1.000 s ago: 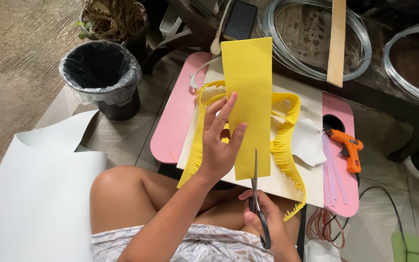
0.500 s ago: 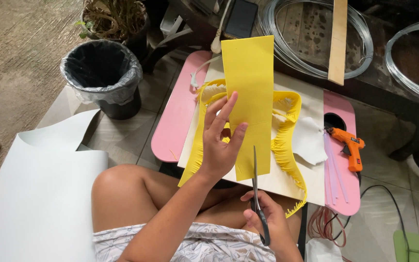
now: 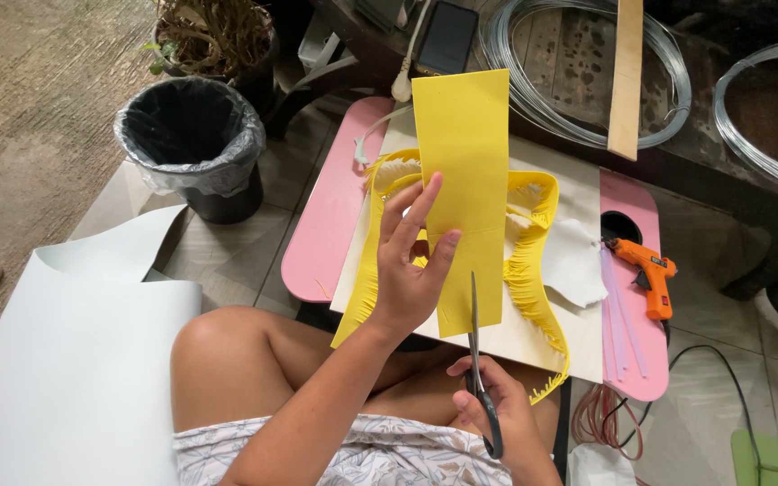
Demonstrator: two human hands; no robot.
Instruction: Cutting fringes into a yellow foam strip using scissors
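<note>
Head view: yellow paper strip under the scissors, above a pink desk.
Left hand, grip pinched shut on the upright yellow paper strip; right hand, grip closed through the scissors, blades at the strip's lower edge. Step judged: slitting lengthwise; the next calls for a straight upward cut. Fringed yellow strips, orange glue gun, lined bin nearby.

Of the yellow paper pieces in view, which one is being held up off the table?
The plain rectangular yellow strip, pinched upright in the left hand. The fringed yellow strips lie on the board beneath it, unheld.
</note>
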